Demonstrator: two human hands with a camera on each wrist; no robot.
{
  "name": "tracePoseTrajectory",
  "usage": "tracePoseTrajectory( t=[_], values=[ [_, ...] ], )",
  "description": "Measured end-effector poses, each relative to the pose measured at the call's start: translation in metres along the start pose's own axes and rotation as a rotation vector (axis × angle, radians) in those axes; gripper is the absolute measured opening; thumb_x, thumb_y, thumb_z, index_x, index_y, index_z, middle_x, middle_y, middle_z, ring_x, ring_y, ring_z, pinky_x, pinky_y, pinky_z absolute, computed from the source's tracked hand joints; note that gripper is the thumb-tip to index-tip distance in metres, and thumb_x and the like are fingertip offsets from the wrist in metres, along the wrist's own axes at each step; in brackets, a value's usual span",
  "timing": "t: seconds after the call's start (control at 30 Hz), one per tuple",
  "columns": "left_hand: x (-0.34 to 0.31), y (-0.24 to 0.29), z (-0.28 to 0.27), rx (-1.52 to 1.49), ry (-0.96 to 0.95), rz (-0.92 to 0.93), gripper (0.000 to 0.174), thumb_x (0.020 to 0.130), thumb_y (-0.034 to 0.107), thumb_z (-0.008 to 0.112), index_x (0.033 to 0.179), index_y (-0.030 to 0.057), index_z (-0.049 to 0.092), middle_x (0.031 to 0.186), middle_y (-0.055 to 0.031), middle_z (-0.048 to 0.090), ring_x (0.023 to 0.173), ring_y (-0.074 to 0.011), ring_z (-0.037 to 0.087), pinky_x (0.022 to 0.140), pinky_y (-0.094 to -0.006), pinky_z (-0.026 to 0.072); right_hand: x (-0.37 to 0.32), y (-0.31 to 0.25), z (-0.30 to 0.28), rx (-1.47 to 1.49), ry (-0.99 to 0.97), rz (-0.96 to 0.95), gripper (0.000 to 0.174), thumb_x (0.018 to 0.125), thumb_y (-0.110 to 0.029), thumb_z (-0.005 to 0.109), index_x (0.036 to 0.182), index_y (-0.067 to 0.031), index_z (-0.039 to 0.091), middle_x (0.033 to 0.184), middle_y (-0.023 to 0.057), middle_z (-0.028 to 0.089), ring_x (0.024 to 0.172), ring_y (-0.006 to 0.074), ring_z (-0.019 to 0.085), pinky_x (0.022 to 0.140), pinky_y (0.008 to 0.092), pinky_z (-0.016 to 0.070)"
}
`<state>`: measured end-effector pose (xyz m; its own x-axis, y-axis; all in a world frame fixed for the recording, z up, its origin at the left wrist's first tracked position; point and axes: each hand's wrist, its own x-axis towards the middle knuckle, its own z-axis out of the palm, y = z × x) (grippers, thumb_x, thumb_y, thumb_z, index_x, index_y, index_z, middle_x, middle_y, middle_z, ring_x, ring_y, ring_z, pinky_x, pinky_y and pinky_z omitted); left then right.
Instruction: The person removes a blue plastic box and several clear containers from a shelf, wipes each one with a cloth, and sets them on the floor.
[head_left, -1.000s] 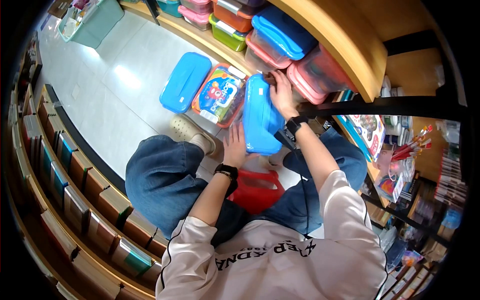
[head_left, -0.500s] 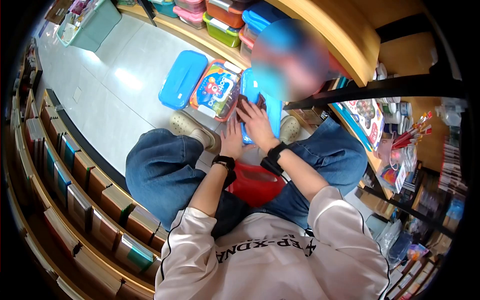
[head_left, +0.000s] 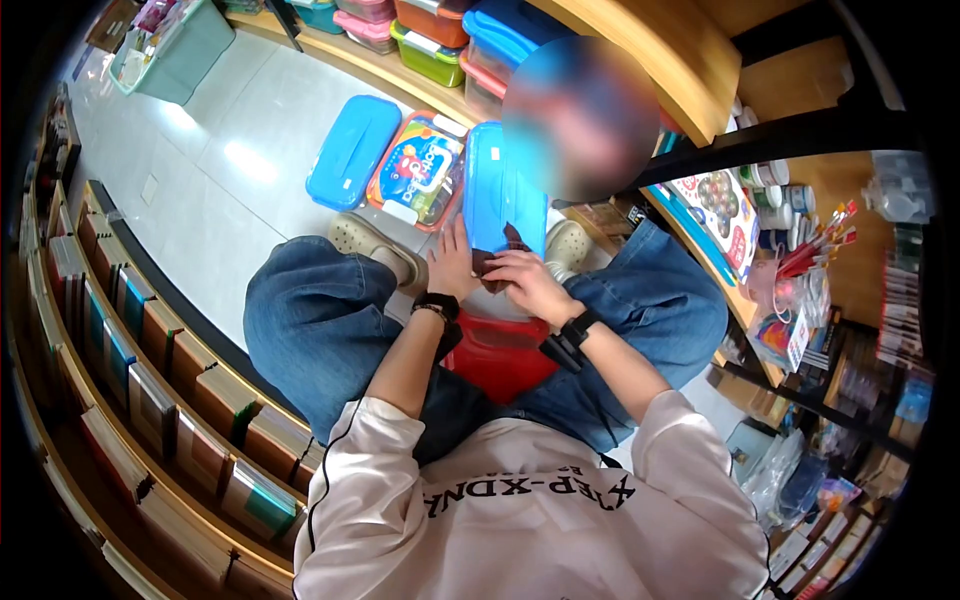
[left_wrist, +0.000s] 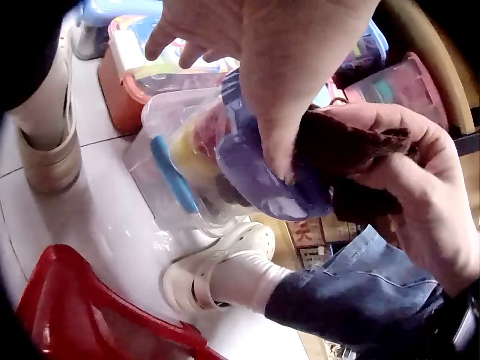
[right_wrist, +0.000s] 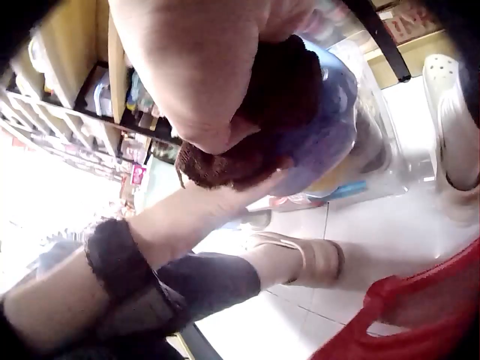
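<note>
A clear storage box with a blue lid (head_left: 503,175) stands on the floor between my feet, and coloured contents show through its wall in the left wrist view. My right hand (head_left: 532,287) grips a dark brown cloth (left_wrist: 349,146) at the near end of the lid. At the box's near left corner is my left hand (head_left: 453,266), its fingers spread and straight. Its thumb (left_wrist: 279,157) presses on the lid in the left wrist view. Part of the cloth is hidden behind my right hand in the right wrist view.
An orange-rimmed box (head_left: 420,172) with a printed label and another blue-lidded box (head_left: 352,150) stand to the left. A red plastic item (head_left: 497,360) lies between my legs. Stacked boxes (head_left: 430,55) fill the shelf ahead; a book rack (head_left: 175,390) runs along the left.
My right hand has come from the far right side of the lid to its near end, bringing the brown cloth along. My left hand has stayed at the box's near left corner.
</note>
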<state>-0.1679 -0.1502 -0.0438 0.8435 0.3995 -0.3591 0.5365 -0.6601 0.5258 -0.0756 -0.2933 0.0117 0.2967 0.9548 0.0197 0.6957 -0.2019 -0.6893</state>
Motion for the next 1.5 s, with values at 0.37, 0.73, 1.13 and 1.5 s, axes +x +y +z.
tracePoseTrajectory(
  t=[0.37,0.73,1.13,1.5],
  values=[
    [0.008,-0.005,0.0,-0.183,0.026,0.168,0.128,0.052,0.039,0.083,0.141,0.0041,-0.003,0.143,-0.0248,0.014,0.129,-0.0392,0.026,0.097,-0.0532,0.032,0.087,0.07,-0.072,0.279,0.686,0.482,0.037,0.077,-0.001,0.046,0.112,-0.0024,0.058,0.107,0.016,0.062,0.099,0.0234,0.06,0.087,0.0312,0.0442],
    [0.007,-0.004,-0.006,-0.217,0.017,0.178,0.126,0.053,0.035,0.083,0.141,0.0051,-0.002,0.141,-0.026,0.019,0.128,-0.0407,0.028,0.097,-0.0507,0.0341,0.138,0.081,-0.036,-0.494,0.127,0.227,0.051,0.077,-0.002,0.05,0.127,-0.0138,0.047,0.138,0.0104,0.037,0.129,0.0383,0.027,0.104,0.049,0.0275],
    [0.008,-0.004,-0.003,-0.255,-0.009,0.195,0.128,0.054,0.036,0.082,0.141,0.008,-0.007,0.14,-0.0274,0.018,0.127,-0.0424,0.027,0.1,-0.0486,0.0322,0.058,0.024,0.018,-0.586,0.196,0.353,0.054,0.077,-0.003,0.047,0.131,-0.0079,0.041,0.138,0.0142,0.034,0.127,0.0403,0.029,0.1,0.0501,0.0297],
    [0.011,-0.009,0.005,-0.315,0.002,0.207,0.131,0.049,0.035,0.083,0.141,0.0087,-0.006,0.139,-0.024,0.023,0.123,-0.0433,0.034,0.093,-0.0511,0.0384,-0.008,-0.013,0.036,-0.502,0.082,0.258,0.051,0.076,-0.007,0.051,0.127,-0.0073,0.045,0.139,0.0133,0.034,0.128,0.0352,0.03,0.101,0.0506,0.0301]
  ],
)
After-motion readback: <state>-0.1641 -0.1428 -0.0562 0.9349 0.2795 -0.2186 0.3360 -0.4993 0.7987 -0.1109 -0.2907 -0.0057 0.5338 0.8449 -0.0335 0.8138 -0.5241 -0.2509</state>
